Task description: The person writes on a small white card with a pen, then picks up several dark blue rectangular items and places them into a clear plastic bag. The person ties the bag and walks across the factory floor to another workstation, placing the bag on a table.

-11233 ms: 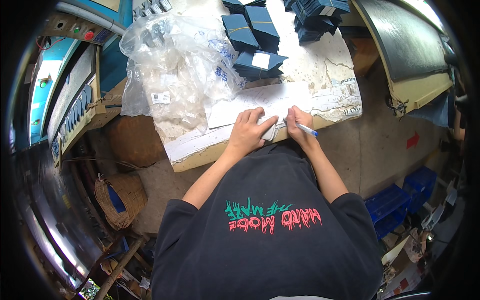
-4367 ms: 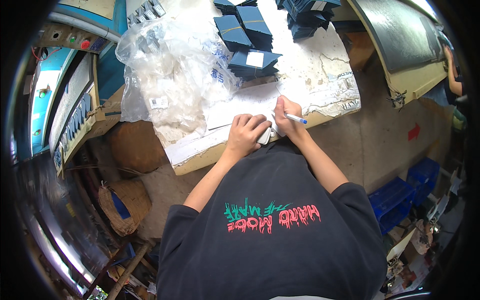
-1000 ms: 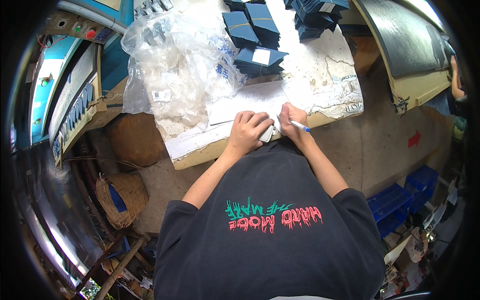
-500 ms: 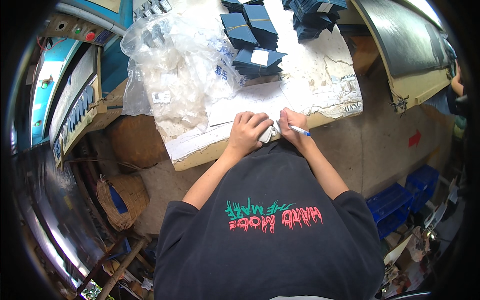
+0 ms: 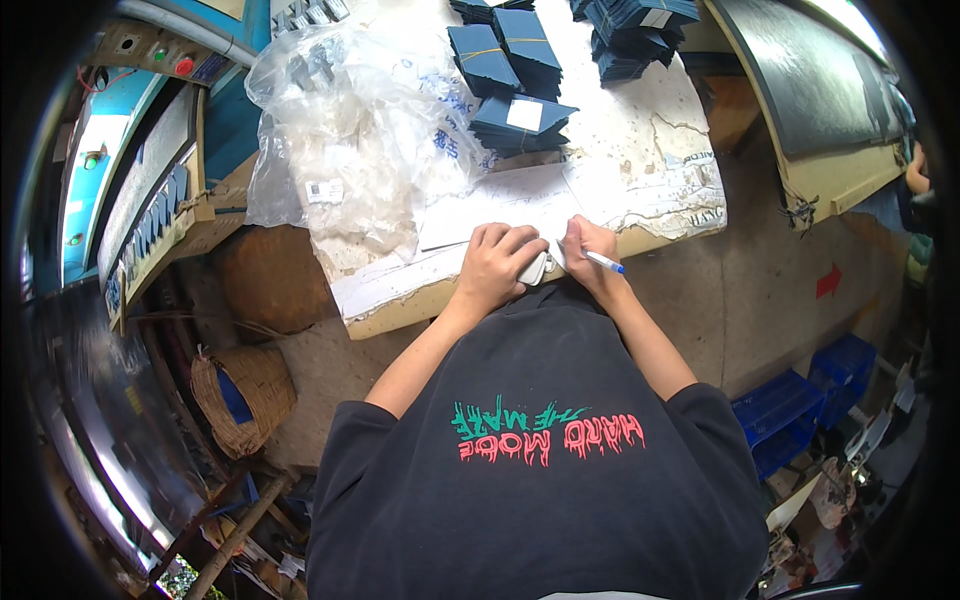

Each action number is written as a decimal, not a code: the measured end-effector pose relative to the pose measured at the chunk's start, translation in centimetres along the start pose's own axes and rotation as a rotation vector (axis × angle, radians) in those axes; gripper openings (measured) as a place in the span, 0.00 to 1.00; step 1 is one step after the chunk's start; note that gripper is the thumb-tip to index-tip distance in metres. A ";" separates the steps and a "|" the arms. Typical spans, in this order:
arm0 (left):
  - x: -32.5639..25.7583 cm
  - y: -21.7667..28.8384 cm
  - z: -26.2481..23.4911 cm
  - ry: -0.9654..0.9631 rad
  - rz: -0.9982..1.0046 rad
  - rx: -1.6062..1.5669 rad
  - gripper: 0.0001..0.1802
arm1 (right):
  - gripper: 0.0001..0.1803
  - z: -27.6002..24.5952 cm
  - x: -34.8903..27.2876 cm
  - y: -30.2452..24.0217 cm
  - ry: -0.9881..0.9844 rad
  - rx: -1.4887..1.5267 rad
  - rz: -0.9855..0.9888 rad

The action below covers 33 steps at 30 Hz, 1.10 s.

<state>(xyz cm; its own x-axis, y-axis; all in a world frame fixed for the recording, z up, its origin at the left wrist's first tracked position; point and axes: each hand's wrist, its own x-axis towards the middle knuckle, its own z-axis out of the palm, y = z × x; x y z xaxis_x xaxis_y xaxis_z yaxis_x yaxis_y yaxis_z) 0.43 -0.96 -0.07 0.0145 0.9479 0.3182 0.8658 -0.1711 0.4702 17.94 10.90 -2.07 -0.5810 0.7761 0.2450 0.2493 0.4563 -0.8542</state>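
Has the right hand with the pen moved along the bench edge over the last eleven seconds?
No. The right hand holds the pen at the near edge of the bench, beside the left hand, as before.

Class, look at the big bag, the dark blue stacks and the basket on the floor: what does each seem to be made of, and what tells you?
Bag: thin clear plastic, glossy; it crinkles and shows its contents.
Blue stacks: probably matte card or paper; flat, sharp-edged sheets.
Basket: woven cane or wicker, going by the brown ribbed weave.
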 end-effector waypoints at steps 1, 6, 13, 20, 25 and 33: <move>0.0 0.0 0.0 -0.003 -0.003 -0.002 0.38 | 0.17 0.0 0.0 0.0 0.011 0.025 0.011; 0.0 0.0 0.2 0.012 -0.017 0.002 0.39 | 0.17 0.1 0.0 0.1 0.026 -0.018 -0.009; 0.0 0.0 0.2 0.008 -0.019 0.006 0.40 | 0.17 0.2 0.0 0.2 0.048 -0.005 -0.005; 0.0 0.1 0.0 -0.010 -0.024 0.012 0.39 | 0.17 0.3 -0.1 0.5 0.050 0.000 0.010; 0.0 0.1 0.1 0.007 -0.020 0.020 0.39 | 0.17 0.3 -0.1 0.6 0.056 -0.012 0.010; 0.1 0.2 -0.1 -0.007 -0.044 -0.017 0.39 | 0.19 -0.2 -0.2 0.9 0.091 0.066 0.086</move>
<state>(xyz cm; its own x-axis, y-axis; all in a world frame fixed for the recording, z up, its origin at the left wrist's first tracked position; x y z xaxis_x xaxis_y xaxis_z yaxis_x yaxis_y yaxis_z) 0.61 -0.95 0.12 -0.0194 0.9565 0.2910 0.8569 -0.1340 0.4977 18.41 11.29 -2.83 -0.4861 0.8488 0.2080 0.2414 0.3591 -0.9015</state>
